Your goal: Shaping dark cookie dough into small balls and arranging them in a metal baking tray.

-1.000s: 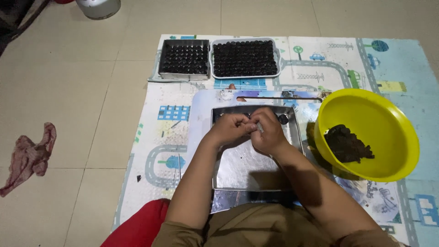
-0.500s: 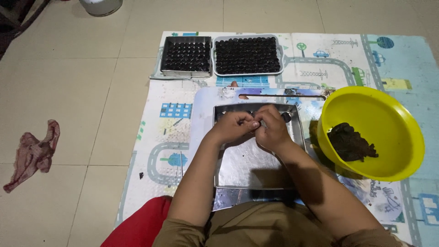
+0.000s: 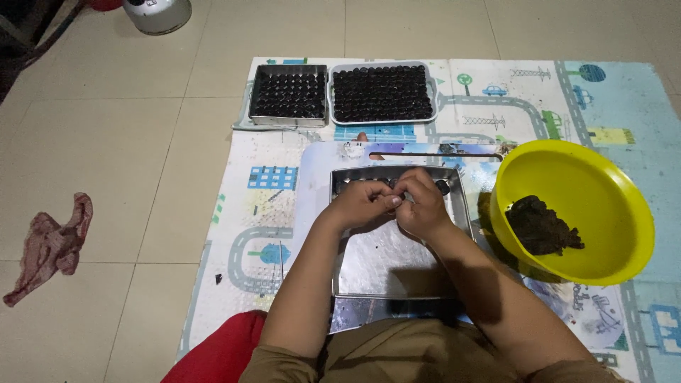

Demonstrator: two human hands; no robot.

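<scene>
My left hand [image 3: 365,203] and my right hand [image 3: 421,202] meet fingertip to fingertip over the far end of a shiny metal tray [image 3: 397,273]. Together they pinch a small dark lump that is mostly hidden by the fingers. A few dark balls [image 3: 443,186] lie in a row along the tray's far edge. To the right stands a yellow bowl [image 3: 589,177] with a heap of dark paste [image 3: 540,225] in it.
Two trays packed with several rows of dark balls sit at the far side of the play mat, one square metal [image 3: 289,93] and one pale [image 3: 381,92]. A thin stick [image 3: 425,154] lies beyond my tray. A reddish rag [image 3: 51,245] lies on the tile floor at left.
Both hands stay together at the tray's far end, with only small finger movements. The view has shifted slightly.
</scene>
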